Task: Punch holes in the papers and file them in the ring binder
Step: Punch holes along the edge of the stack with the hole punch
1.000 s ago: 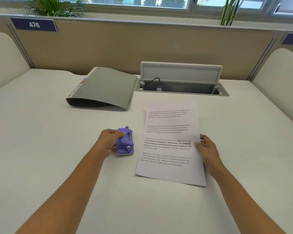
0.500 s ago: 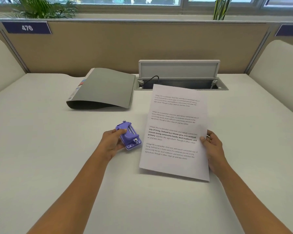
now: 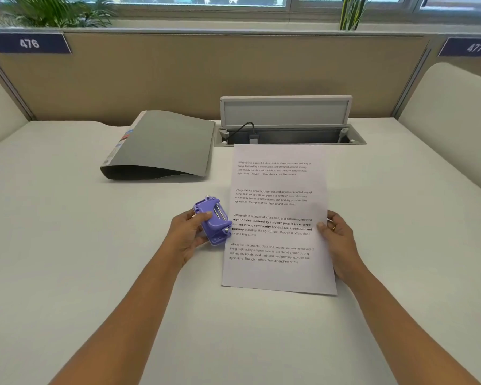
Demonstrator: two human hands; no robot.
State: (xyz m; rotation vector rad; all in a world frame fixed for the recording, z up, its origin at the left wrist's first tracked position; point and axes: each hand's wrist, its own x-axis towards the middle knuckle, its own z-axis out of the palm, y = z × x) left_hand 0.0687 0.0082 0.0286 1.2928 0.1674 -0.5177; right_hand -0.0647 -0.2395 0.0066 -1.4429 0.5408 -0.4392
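My left hand (image 3: 187, 237) grips a small purple hole punch (image 3: 213, 219), lifted off the desk and tilted, its mouth right at the left edge of the paper. My right hand (image 3: 337, 238) pinches the right edge of a white printed sheet (image 3: 278, 207), thumb on top, and holds it raised above the desk. A grey ring binder (image 3: 164, 144) lies shut on the desk at the back left, spine to the left.
A cable box (image 3: 286, 126) with its lid raised is sunk into the white desk (image 3: 67, 245) behind the sheet, a black cable inside. A beige partition (image 3: 206, 73) closes off the back. Padded dividers stand at both sides.
The sheet has been lifted off the desk by my right hand. My left hand has picked up the punch, tilted it and brought it against the sheet's left edge.
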